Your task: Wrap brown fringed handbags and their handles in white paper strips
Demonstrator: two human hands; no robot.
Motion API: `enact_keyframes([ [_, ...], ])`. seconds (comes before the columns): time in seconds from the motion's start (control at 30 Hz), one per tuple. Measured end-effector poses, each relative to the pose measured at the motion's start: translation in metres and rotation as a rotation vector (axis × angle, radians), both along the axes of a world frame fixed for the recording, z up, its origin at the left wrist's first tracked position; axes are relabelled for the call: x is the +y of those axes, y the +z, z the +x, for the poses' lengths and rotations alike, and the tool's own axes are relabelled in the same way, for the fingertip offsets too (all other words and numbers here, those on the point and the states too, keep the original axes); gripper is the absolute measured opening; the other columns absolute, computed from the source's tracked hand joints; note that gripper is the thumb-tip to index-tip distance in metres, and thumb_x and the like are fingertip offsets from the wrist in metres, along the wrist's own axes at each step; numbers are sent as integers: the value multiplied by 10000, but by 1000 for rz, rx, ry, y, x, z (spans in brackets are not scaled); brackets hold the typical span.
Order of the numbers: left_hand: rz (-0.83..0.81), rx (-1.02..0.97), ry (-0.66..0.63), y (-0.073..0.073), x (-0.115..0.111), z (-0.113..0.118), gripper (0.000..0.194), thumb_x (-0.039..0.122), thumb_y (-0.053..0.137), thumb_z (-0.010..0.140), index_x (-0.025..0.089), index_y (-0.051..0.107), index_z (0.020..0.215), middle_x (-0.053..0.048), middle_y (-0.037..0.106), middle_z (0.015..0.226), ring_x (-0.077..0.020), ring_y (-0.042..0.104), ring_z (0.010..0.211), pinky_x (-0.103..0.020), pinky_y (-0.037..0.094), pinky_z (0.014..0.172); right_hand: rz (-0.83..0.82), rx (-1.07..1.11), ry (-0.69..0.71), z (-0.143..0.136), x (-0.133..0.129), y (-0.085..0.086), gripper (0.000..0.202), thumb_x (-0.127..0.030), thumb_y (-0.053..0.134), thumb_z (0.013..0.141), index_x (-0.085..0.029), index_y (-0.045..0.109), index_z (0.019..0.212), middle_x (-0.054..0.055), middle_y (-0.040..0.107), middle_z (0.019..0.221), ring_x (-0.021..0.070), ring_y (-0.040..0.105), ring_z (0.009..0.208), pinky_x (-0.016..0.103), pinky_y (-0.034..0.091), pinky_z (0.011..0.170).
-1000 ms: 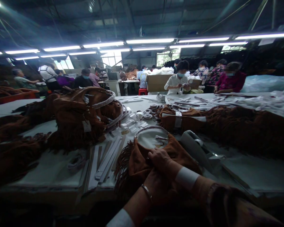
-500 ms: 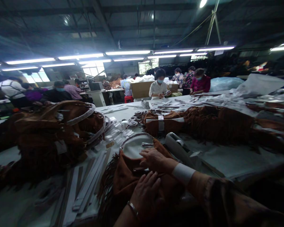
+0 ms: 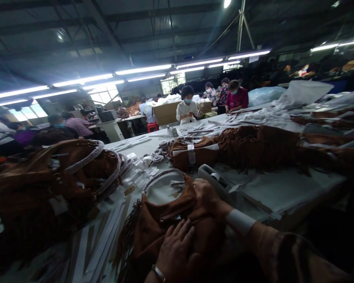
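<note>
A brown suede-like handbag point(image 3: 147, 228) with long fringe lies on the table in front of me. Its looped handle point(image 3: 159, 173) is wrapped in clear film and arches away from me. My left hand point(image 3: 177, 245) rests flat on the front of the bag, fingers stretched out, just below its opening. At the bag's upper right corner, by the handle's end, my right hand point(image 3: 207, 196) is closed on the brown material; its fingertips are partly hidden. A grey tape dispenser point(image 3: 214, 177) stands just beyond my right hand.
Left of the bag lie long grey and white strips point(image 3: 97, 239) and a heap of brown bags point(image 3: 32, 188). More brown fringed bags point(image 3: 259, 149) lie across the table to the right. Clear plastic pieces point(image 3: 135, 169) are scattered behind. A person in white point(image 3: 185, 110) works across the table.
My right hand has moved from over the bag's opening to its upper right corner and closed there. My left hand stays flat on the bag. The view has tilted and shifted right.
</note>
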State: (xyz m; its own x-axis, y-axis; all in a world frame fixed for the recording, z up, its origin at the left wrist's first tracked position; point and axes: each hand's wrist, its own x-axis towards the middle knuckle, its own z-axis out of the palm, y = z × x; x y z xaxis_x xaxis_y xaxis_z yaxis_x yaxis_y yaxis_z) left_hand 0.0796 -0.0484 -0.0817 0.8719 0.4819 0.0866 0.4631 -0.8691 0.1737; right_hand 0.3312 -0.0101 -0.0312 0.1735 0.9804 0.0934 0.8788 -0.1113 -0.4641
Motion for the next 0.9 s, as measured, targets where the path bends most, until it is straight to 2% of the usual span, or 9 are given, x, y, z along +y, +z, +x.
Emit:
enact_keyframes([
  [0.07,15,21,-12,0,1,1,671,544,517,932,312,337,1535,-43,301,1605,-326,387,1431,-546,395,1126,-73,27,-104,20,6,4,372,-244,358,992,-116,702,1045,153,715,1069,193,646,997,271,427,875],
  [0.13,39,38,-17,1,1,1,674,544,518,930,295,346,1533,-57,313,1599,-332,401,1421,-549,413,1110,-129,37,-114,34,15,2,277,-285,497,941,-126,721,976,132,733,988,200,666,929,262,438,797],
  [0.2,74,40,-17,1,1,2,671,543,519,929,283,360,1528,-65,334,1591,-331,415,1412,-542,428,1097,-168,41,-114,37,26,-3,233,-320,606,878,-138,733,948,124,738,997,215,675,939,260,441,777],
  [0.37,173,-8,-40,3,-1,1,664,535,540,918,272,391,1510,-59,384,1573,-309,458,1382,-494,463,1065,-245,34,-136,19,43,-17,372,-442,687,808,-122,726,993,163,728,1040,278,687,970,291,473,767],
  [0.53,202,-62,-39,-1,0,-1,653,564,537,910,286,422,1489,-39,412,1557,-279,491,1358,-447,471,1055,-210,-3,-139,17,40,-27,364,-299,670,799,-91,682,1098,213,681,1153,312,652,1075,340,468,877],
  [0.63,187,-72,-40,-4,2,-2,657,583,536,904,289,433,1483,-37,422,1551,-280,496,1354,-441,470,1056,-190,20,-110,29,44,-30,316,-264,682,771,-112,698,1048,179,692,1140,288,645,1077,322,460,883],
  [0.77,158,-95,-42,-6,3,-4,677,596,553,890,295,432,1485,-39,433,1543,-287,493,1358,-438,461,1070,-196,129,-107,45,56,-34,171,-238,699,742,-129,734,869,97,741,955,227,672,918,256,461,736],
  [0.9,107,-95,-32,-5,4,-4,667,610,539,894,303,440,1478,-43,442,1535,-296,492,1360,-449,461,1074,-173,281,-115,52,61,-44,136,-214,686,785,-107,738,851,59,748,841,179,665,815,215,445,623],
])
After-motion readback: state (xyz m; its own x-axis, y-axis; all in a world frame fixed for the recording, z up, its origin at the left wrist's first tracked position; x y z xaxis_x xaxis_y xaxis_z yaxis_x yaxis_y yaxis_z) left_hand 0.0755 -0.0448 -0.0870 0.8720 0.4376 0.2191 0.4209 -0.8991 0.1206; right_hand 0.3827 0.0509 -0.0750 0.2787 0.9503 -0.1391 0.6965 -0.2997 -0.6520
